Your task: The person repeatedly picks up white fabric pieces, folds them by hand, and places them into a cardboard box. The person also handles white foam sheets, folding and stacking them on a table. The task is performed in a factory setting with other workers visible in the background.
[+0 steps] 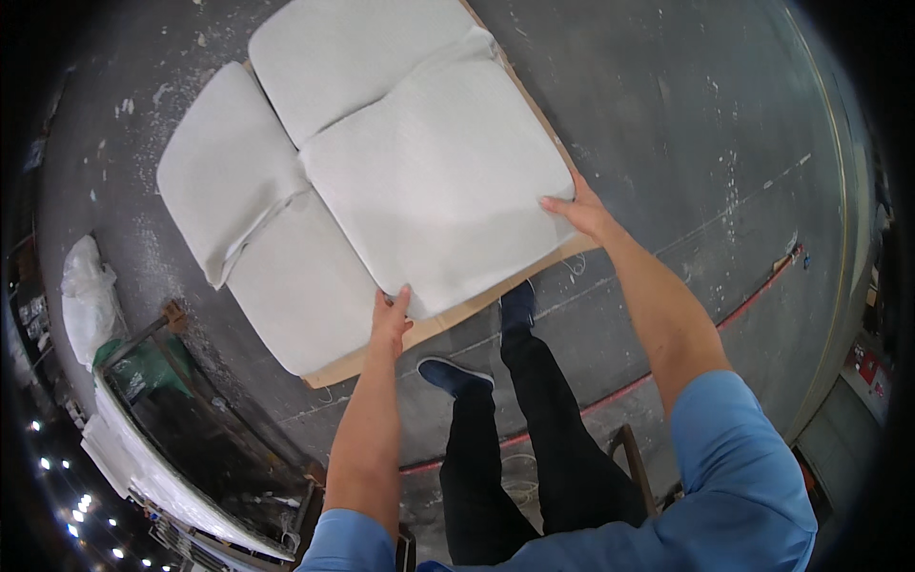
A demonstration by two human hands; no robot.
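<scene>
A white padded cushion point(443, 176) with rounded corners lies on top of the others, nearest to me. My left hand point(391, 319) grips its near left corner, thumb on top and fingers curled beneath. At its right corner my right hand point(579, 208) holds on in the same way, the thumb over the fabric and the fingers hidden at the edge. Several more white cushions lie beside and under it, among them one at the far side point(353, 57) and one at the left point(229, 162). All rest on a sheet of brown cardboard point(443, 322).
Grey, paint-spotted floor point(658, 124) surrounds the cardboard. A red hose or cable point(620, 393) runs across the floor behind my feet. At lower left stand a metal-framed cart point(172, 381) with plastic wrapping and a white plastic-wrapped bundle point(91, 296).
</scene>
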